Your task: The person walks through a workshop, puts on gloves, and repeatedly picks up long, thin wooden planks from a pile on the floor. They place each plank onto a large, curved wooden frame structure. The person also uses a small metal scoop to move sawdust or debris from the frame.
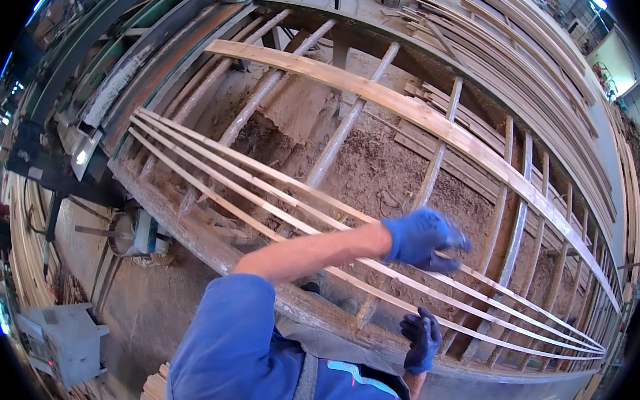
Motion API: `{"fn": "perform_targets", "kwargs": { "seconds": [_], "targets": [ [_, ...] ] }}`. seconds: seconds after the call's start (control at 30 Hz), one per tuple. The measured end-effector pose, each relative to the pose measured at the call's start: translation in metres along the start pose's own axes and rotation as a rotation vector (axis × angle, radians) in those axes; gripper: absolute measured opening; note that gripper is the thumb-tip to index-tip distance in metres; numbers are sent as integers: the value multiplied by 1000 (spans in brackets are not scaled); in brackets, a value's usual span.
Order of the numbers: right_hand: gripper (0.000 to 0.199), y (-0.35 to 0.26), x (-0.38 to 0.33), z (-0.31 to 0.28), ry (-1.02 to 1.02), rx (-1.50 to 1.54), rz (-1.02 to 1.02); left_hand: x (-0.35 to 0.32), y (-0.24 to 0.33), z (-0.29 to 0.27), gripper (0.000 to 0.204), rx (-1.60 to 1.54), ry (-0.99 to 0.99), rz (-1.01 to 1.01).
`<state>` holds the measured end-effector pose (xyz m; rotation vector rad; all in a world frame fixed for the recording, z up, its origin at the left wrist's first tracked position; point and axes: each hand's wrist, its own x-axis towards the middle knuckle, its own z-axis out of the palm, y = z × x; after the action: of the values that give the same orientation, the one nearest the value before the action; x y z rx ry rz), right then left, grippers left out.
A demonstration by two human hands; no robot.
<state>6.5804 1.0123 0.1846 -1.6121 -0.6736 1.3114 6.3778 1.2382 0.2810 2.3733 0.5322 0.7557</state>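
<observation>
Several thin pale wood strips (pixel 275 210) lie across the rollers of a long metal roller frame, fanned apart on the left and drawn together at the far right. My left hand (pixel 424 239), in a blue glove, reaches over them with thumb and fingers apart and nothing visible between them. The fingertips are slightly blurred. Nearer my body, my right hand (pixel 421 342), in a darker blue glove, is beside the nearest strip. Its fingers are parted and loosely bent; contact with the strip is unclear. Beyond the strips, a wider board (pixel 370 92) lies lengthwise over the same rollers.
Metal rollers (pixel 338 139) cross the frame, with sawdust (pixel 380 182) and loose boards below. Green machinery (pixel 115 70) stands at the left end. Long stacked boards (pixel 519 65) lie beyond the frame. A grey box (pixel 69 342) stands at lower left.
</observation>
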Motion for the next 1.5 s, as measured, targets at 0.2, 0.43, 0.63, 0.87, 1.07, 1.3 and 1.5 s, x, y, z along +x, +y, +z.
{"fn": "perform_targets", "kwargs": {
  "seconds": [0.2,0.43,0.63,0.87,1.07,1.3,1.5],
  "targets": [
    [34,93,47,-19,-477,-210,-145,-24,150,-34,24,-186,608,353],
    [30,78,11,44,-909,-428,-9,-167,256,-82,16,249,513,183],
    [28,98,-35,148,-1119,-582,-4,-338,351,-103,21,599,270,-439],
    [25,162,-109,333,-1410,-710,8,-497,415,-127,27,828,286,-837],
    [22,224,-190,512,-1690,-670,-48,-601,416,-157,32,905,427,-1040],
    [26,415,-96,768,-1379,-836,-704,-774,315,-40,45,735,420,-1845],
    [40,513,-143,845,-1519,-1320,-700,-748,361,340,35,-155,1455,-2362]
  ]
}}
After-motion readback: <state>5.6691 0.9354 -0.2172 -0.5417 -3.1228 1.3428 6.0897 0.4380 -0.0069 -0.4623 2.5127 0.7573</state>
